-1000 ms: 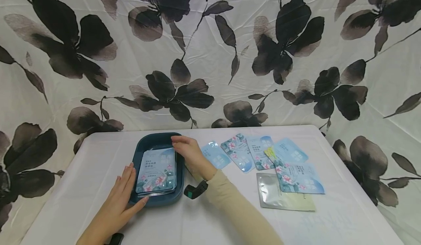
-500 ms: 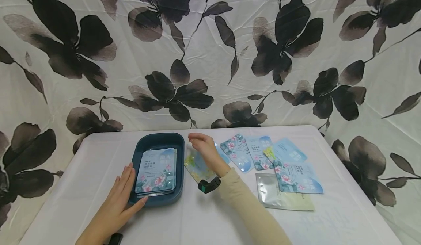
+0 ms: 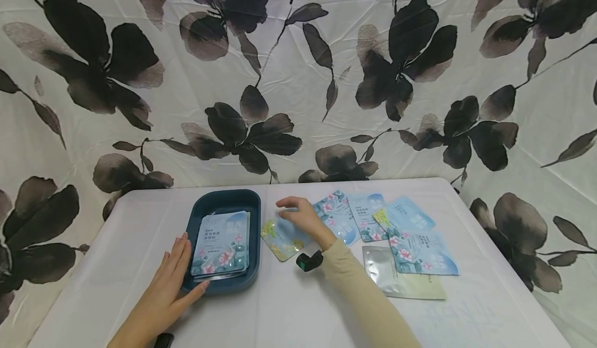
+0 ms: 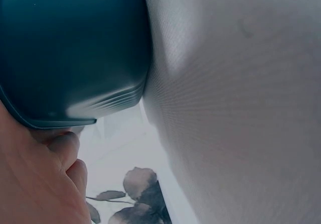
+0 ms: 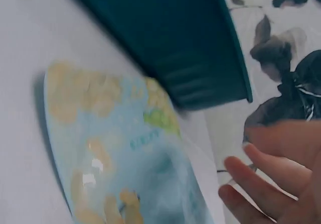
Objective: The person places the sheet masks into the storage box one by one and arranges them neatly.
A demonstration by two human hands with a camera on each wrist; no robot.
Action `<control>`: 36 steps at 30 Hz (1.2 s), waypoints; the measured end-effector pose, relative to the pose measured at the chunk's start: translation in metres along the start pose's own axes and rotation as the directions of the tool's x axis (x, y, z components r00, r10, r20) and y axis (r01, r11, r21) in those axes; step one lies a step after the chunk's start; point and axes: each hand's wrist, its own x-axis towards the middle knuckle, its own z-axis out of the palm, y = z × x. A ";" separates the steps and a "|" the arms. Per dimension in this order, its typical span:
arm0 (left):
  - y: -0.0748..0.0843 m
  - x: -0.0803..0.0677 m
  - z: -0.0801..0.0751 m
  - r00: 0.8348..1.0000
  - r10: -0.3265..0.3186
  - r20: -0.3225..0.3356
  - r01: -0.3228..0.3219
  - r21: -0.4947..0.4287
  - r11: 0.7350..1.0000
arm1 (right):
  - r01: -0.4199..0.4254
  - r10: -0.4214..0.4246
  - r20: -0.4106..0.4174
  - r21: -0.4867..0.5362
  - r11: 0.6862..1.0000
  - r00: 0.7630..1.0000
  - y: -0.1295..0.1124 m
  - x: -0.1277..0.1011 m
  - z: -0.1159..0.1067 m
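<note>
Displaced rightward since the earliest head frame, from the rim of a dark teal, round-cornered plastic tray (image 3: pixel 255 249), the person's right hand (image 3: pixel 303 216) hangs above a glossy pale-blue rectangular sachet with yellow floral print (image 3: pixel 282 241). Its thumb and index finger stand apart and its fingers are loosely bent, spaced and holding nothing, as the right wrist view confirms. This sachet lies flat just beside the tray's right wall, partly hidden beneath the hand; whether sachet and tray touch cannot be told.

Left hand (image 3: pixel 170 273): unmoved, with fingers nearly straight and close together along the tray's left side, thumb spread to the near rim. Left wrist view: the palm lies against the tray's outer wall below its edge.

Within the tray, a neat stack of pale-blue sachets with pink flowers (image 3: pixel 221 244) rests face up, in the same place as before. Right of the right hand, several loose light-blue floral sachets (image 3: pixel 368 216) lie fanned and partly overlapping on the white cloth-covered table (image 3: pixel 280 317). Nearest the person among them, a silver and pale-green foil sachet (image 3: pixel 380 270) lies partly covered by a blue one.
</note>
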 end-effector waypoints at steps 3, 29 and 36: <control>0.000 -0.001 0.000 1.000 -0.001 -0.002 0.001 -0.002 1.000 | 0.000 0.011 0.065 -0.182 0.983 0.998 0.004 0.003 -0.004; -0.002 -0.001 0.001 0.999 0.031 -0.019 -0.031 0.007 0.999 | 0.042 0.108 0.212 -0.600 0.799 0.971 0.003 -0.011 -0.018; -0.002 -0.002 0.001 0.999 0.029 -0.016 -0.029 0.005 1.000 | 0.044 0.125 0.219 -0.635 0.771 0.968 0.002 -0.014 -0.018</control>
